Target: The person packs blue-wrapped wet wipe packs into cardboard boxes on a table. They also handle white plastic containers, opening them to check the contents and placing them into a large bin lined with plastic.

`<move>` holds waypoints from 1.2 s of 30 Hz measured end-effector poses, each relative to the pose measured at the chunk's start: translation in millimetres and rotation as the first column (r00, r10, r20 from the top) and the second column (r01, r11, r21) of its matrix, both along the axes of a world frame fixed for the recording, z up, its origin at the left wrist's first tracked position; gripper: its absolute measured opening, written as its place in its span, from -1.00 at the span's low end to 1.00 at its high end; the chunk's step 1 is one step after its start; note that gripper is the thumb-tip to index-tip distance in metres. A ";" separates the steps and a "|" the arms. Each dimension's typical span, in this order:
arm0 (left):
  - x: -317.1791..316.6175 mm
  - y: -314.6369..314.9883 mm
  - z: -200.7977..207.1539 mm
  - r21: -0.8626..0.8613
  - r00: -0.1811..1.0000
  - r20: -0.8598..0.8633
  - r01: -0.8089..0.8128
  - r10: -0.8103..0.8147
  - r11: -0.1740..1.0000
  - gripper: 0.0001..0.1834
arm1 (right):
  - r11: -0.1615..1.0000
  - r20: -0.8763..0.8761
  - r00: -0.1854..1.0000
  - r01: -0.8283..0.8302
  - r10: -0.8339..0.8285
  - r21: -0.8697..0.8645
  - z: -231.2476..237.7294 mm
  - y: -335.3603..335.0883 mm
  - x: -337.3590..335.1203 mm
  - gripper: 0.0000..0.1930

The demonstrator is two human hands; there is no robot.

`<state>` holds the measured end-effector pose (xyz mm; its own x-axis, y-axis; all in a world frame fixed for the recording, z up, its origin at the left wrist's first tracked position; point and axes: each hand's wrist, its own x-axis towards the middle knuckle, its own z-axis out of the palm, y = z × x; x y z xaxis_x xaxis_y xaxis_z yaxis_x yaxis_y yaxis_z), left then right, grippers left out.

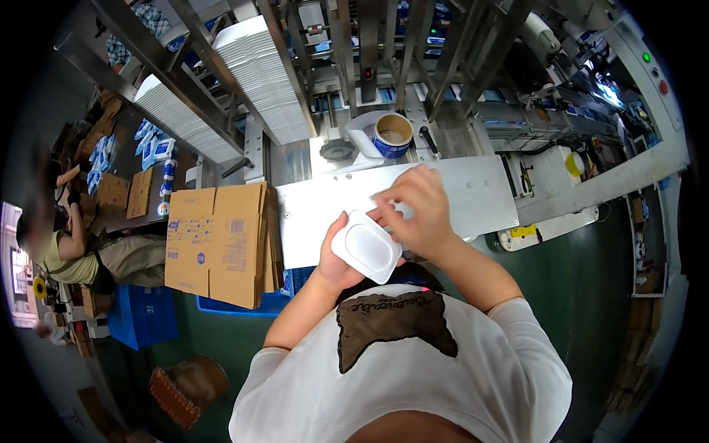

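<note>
A white plastic lid (367, 247), rectangular with rounded corners, lies tilted in my left hand (336, 264). The thumb rests along its left edge and the other fingers are mostly underneath. Just beyond and to the right of the lid, over the pale metal work plate (467, 193), is my right hand (418, 208). Its fingers are bent and smeared by motion, so whether they hold anything does not show. Past the plate, a roll of tape (393, 137) with a blue outer side and a cardboard core sits on the machine.
Flattened cardboard boxes (214, 242) stand left of the plate, above a blue crate (244, 304). Tall stacks of white lids (267, 81) fill upright metal rails ahead. A stool (190, 389) is behind at left. A seated person (70, 251) works at the far left.
</note>
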<state>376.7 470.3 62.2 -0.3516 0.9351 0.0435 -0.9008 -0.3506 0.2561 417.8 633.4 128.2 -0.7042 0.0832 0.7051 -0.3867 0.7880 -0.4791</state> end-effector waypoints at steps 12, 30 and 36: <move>3.4 33.8 -0.9 -0.237 0.999 0.053 0.026 -0.014 0.971 -0.34 | 0.993 0.132 0.985 -0.115 0.111 0.023 -18.1 20.9 15.1 -0.95; 12.7 56.1 -2.3 -0.409 0.890 -0.123 -0.449 0.440 0.794 -0.29 | 0.082 -0.205 0.036 0.972 -0.978 -0.220 71.3 515.4 293.2 -0.62; -9.3 83.9 -26.4 -0.228 0.871 -0.307 -0.459 0.384 0.859 -0.73 | 0.095 -0.142 0.050 0.940 -0.989 -0.329 119.4 651.9 350.9 -0.65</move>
